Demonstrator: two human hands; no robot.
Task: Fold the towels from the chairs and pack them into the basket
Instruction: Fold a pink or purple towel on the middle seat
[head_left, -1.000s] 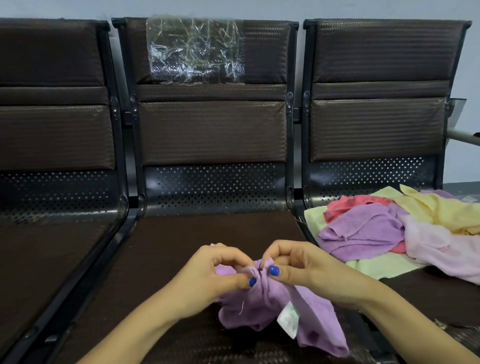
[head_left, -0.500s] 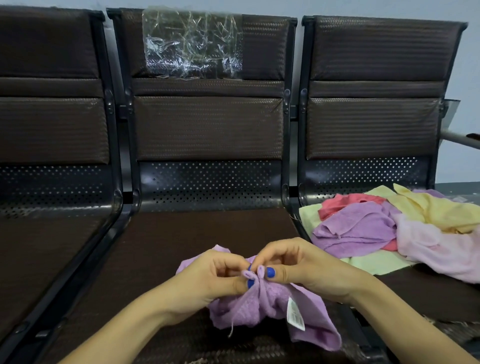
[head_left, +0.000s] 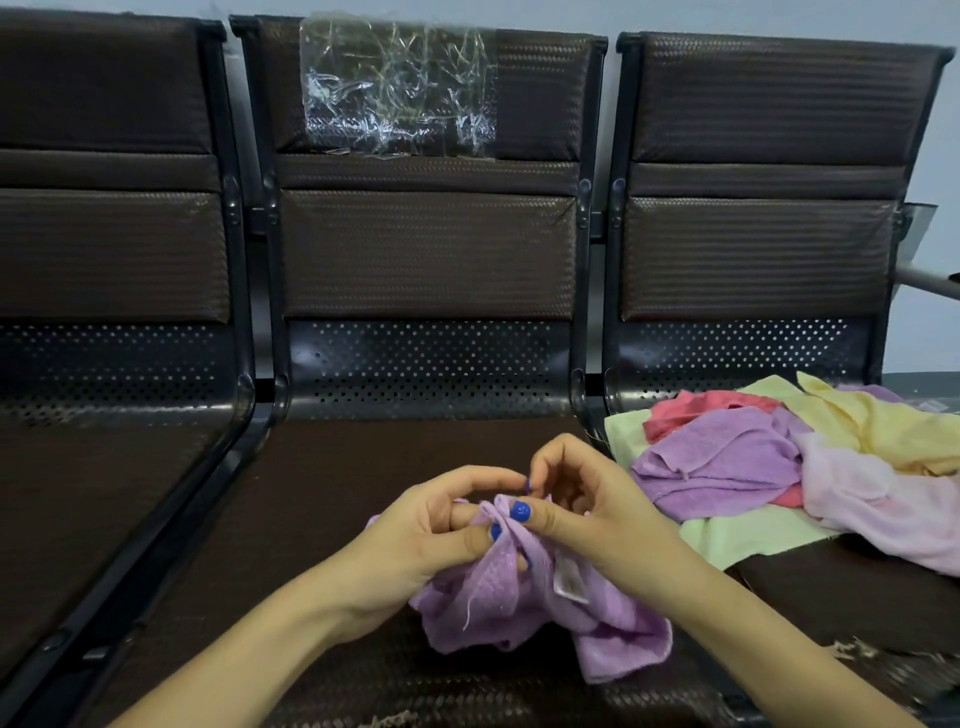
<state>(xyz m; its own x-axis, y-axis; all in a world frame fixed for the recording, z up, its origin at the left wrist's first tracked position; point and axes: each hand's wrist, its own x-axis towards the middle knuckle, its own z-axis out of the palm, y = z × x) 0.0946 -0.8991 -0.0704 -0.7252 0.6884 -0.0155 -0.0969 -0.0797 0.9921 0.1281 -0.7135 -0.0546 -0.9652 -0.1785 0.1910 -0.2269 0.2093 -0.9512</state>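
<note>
Right now your left hand (head_left: 431, 525) and right hand (head_left: 582, 514) are both pinching the crumpled lilac terry towel (head_left: 524, 608); slide apart along its edge, finding corners before folding.

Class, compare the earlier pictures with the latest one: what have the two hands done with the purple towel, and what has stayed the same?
Both hands kept pinching the bunched purple towel at one spot over the middle seat. The right hand lifted its other fingers into a more open arch; the left hand barely shifted. The white label hangs beside the right thumb as before. Nothing was let go. The towel pile on the right chair stayed put.
</note>
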